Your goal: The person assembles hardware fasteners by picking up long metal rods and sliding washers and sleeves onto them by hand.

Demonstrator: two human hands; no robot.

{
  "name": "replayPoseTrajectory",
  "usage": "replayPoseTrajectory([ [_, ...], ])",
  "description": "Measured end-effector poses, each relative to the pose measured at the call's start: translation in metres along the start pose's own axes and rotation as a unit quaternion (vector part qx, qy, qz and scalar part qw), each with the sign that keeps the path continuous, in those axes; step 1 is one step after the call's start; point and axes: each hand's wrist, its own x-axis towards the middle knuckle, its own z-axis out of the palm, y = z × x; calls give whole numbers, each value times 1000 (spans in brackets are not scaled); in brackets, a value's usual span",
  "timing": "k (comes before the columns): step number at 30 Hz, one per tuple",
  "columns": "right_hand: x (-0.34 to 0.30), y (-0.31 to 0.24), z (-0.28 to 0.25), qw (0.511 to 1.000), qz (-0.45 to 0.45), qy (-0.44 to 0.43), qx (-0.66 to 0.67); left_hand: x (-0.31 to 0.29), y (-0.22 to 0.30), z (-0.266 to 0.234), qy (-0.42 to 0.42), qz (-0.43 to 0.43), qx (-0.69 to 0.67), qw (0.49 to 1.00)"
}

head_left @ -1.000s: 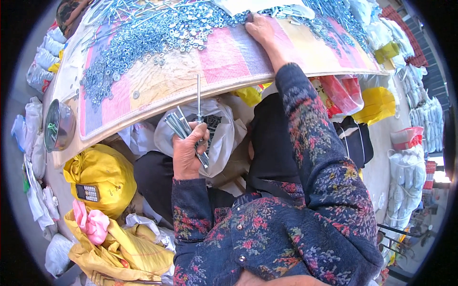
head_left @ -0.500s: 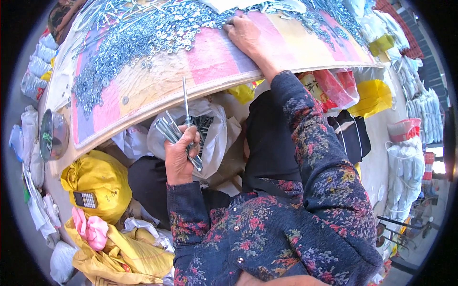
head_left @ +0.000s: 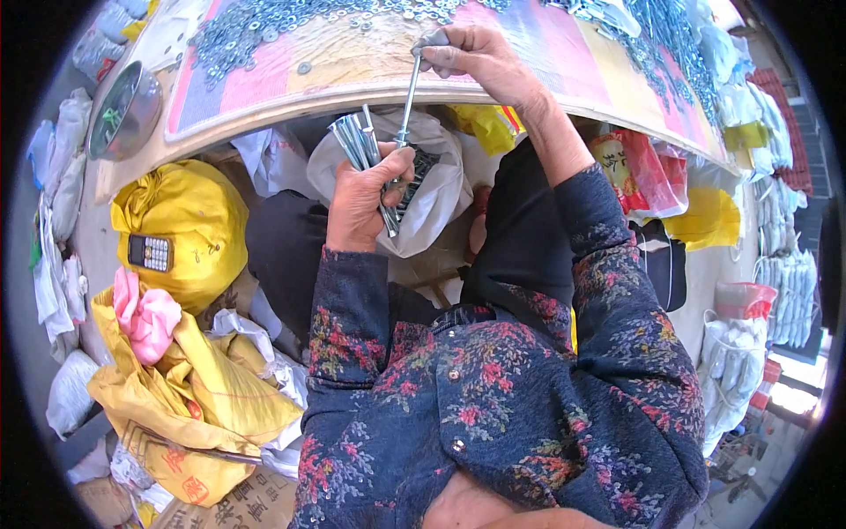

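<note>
My left hand is closed round a bundle of long metal bolts. One long bolt stands up out of this hand, apart from the others, with a collar-like piece low on its shank near my thumb. My right hand pinches at the top end of that bolt, its fingertips grey; whatever small piece they hold is hidden. Below and behind my left hand is an open white sack with dark metal bolts in it. Many flat washers lie on the striped table cover beyond my hands.
The table's wooden edge crosses in front of me. A clear bowl stands at its left corner. Left of my legs are a yellow sack with a keypad phone on it and a crumpled yellow bag. Bundled packages stand at right.
My right hand has left the washers on the table and come down to the top of the upright bolt. My left hand still grips the bundle; the view has shifted.
</note>
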Motion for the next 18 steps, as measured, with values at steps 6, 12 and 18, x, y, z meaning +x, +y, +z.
replayPoseTrajectory([
  [6, 16, -39, 22, 995, 5, -86, -44, -4, 5, -21, -30, -7, -38, 999],
  [12, -7, -28, 102, 985, 82, -65, 138, -7, 14, -28, 78, 115, -24, 990],
  [18, -22, -72, 130, 964, 44, 29, 260, -17, 13, -19, 136, 171, 67, 974],
])
